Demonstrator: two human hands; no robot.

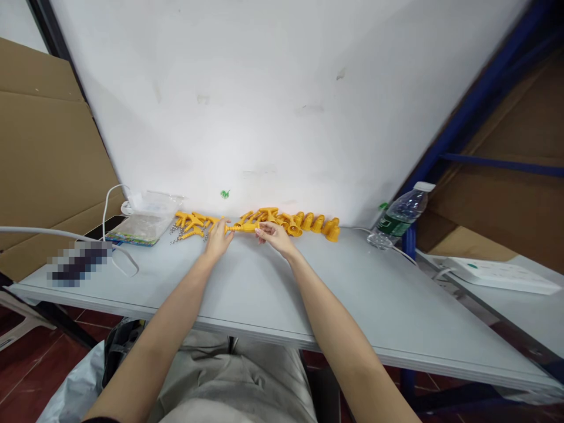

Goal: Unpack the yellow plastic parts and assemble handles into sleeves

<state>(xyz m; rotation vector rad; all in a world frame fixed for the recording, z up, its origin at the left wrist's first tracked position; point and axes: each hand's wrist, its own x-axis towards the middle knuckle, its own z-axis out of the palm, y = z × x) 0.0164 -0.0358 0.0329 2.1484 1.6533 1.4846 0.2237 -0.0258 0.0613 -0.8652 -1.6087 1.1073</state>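
Note:
Both hands reach to the far edge of a grey table [273, 294], close to a white wall. My left hand [218, 235] and my right hand [272, 234] each pinch one end of a long yellow plastic piece [243, 227] held just above the table. Behind it lies a row of yellow T-shaped parts [264, 215] and yellow cone-shaped caps [315, 224]. To the left sits a pile of yellow T-shaped parts with small metal chains [190, 225].
A clear plastic bag [147, 218] lies at the far left beside a phone [102, 228] and a white cable [110, 200]. A water bottle [399, 216] lies tilted at the far right. A white power strip [497, 275] rests on the neighbouring surface. Cardboard flanks both sides.

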